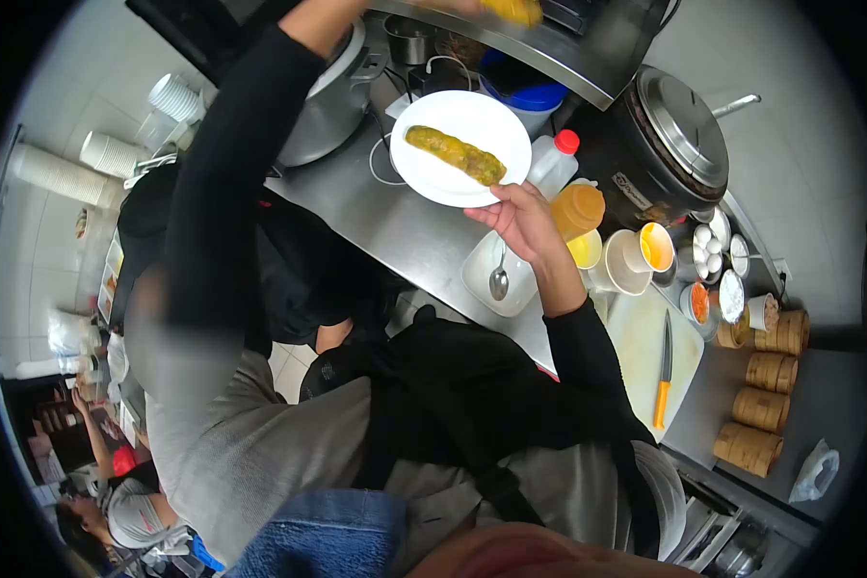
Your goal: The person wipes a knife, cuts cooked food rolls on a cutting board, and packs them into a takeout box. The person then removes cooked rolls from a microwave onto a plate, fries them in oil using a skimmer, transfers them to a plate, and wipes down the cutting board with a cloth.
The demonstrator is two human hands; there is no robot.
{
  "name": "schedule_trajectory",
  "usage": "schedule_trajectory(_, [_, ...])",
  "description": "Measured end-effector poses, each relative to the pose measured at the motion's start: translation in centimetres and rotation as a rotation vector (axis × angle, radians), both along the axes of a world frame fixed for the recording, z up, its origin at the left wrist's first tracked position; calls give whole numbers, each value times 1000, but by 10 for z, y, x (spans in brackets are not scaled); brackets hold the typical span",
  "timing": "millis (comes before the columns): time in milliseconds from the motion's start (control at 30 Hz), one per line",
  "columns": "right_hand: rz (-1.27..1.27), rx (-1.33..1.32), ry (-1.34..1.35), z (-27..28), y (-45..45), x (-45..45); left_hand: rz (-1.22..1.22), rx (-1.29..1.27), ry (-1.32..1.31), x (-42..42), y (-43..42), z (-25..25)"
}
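My right hand [522,220] grips the near rim of a white oval plate [501,116], thumb on the edge, over the steel counter. Across the plate lies one long, browned yellow-green food roll [455,156]. My left arm reaches far up and over, and only a sliver of my left hand [458,5] shows at the top edge, its fingers mostly cut off. Right beside it is a yellow object [515,11], partly out of view; whether the hand holds it is unclear. Below the plate, a spoon [499,279] rests in a white square dish [520,291].
A steel appliance [588,67] overhangs the counter's back. Bottles, including one with a red cap [566,143], crowd close to my right wrist. A yellow-handled knife [664,376] lies on a cutting board [636,337]. Bamboo steamers [766,409] line the right side. Another person [135,511] is at lower left.
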State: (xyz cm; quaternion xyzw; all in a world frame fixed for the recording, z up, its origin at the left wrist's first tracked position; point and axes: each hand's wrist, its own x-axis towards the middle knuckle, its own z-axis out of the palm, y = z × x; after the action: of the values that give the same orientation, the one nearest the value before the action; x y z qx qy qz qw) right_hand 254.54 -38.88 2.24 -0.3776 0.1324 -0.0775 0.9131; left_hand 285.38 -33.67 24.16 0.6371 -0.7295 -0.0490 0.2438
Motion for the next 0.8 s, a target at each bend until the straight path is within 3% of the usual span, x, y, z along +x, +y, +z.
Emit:
schedule_trajectory(33, [28, -3, -10, -1, 0, 0, 50, 135, 4, -30, 14, -5])
schedule_trajectory(100, [77, -29, -49, -4, -5, 6, -41, 186, 25, -43, 14, -55])
schedule_trajectory(167, [76, -34, -82, 5, -1, 3, -177, 189, -1, -61, 20, -71])
schedule_trajectory(233, [106, -58, -93, 6, -5, -1, -142, 329, 46, -63, 24, -89])
schedule_trajectory(367, [100, -68, -92, 17, -2, -17, -139, 187, 156, -48, 24, -78])
schedule_trajectory(433, [86, -93, -98, 21, -1, -24, -9, 35, 474, -9, 4, -65])
schedule_trajectory(500, [55, -78, -71, 24, 4, -33, 499, -235, 357, 37, -30, -33])
schedule_trajectory(567, [38, -87, -52, 29, 10, -41, 740, -393, 126, 105, -76, -22])
schedule_trajectory(667, [-2, -88, -13, 34, 20, -53, 971, -251, -180, 149, -123, -4])
schedule_trajectory(800, [-26, -73, -30, 28, 30, -66, 929, -102, -127, 152, -148, 1])
